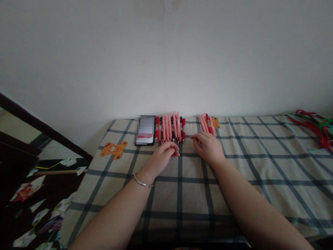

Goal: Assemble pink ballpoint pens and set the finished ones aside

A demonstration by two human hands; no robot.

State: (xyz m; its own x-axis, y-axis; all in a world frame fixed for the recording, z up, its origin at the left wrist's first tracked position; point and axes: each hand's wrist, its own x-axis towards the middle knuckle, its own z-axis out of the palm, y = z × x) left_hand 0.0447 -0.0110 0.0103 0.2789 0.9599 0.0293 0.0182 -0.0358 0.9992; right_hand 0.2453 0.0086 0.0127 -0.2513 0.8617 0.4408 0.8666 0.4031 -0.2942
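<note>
My left hand (165,156), a silver bracelet at its wrist, hovers just in front of a row of pens. Its fingers bend loosely with gaps between them, and nothing shows in them. The row holds several pink pens (167,127), with red pens (184,129) at its ends and dark tips between. To the right, my right hand (208,146) has its index finger reaching left, thumb apart below, holding nothing visible. Just behind its knuckles lies a smaller bunch of pink and red pens (206,124), partly hidden by the hand.
A phone-like dark-framed device (145,139), its screen blurred, lies left of the row. The checked cloth (120,189) carries bear pictures. Red and green ribbons (323,128) are heaped at far right. Behind is a wall (168,66); scraps (40,217) lie below left.
</note>
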